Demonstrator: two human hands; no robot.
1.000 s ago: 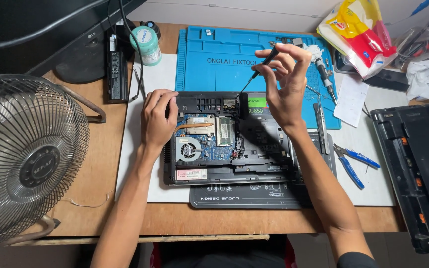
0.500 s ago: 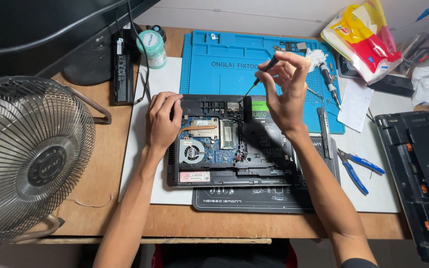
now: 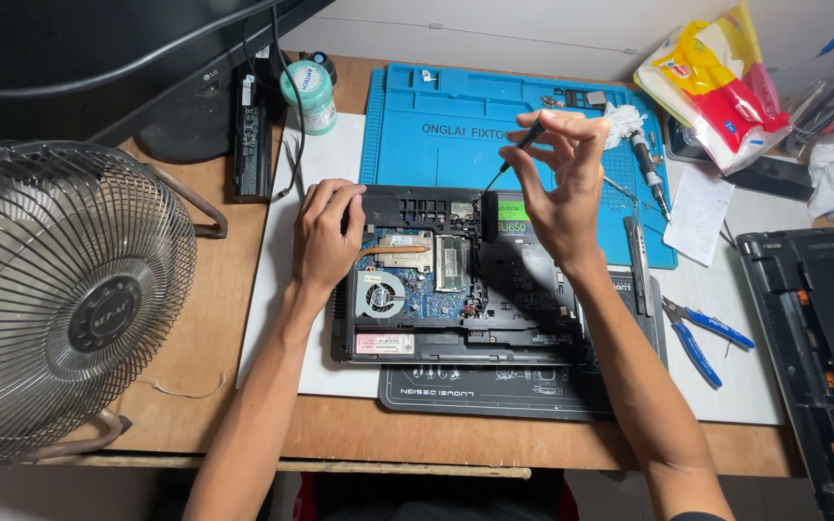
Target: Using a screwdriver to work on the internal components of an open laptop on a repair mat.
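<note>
An opened laptop [image 3: 456,289] lies at the middle of the counter [image 3: 243,289], partly on a work mat [image 3: 436,135] that stretches behind it. The left hand [image 3: 325,236] rests on the laptop's left rear corner; the right hand [image 3: 557,183] hovers above its right rear part, pinching a screwdriver [image 3: 509,156]. A fan [image 3: 60,299] stands at the far left. Pliers [image 3: 702,333] lie right of the laptop, a detached cover [image 3: 818,357] at the right edge. A bottle [image 3: 309,95] stands behind, left of the mat.

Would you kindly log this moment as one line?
left hand: rests on opened laptop | right hand: holds screwdriver, tip down
</note>
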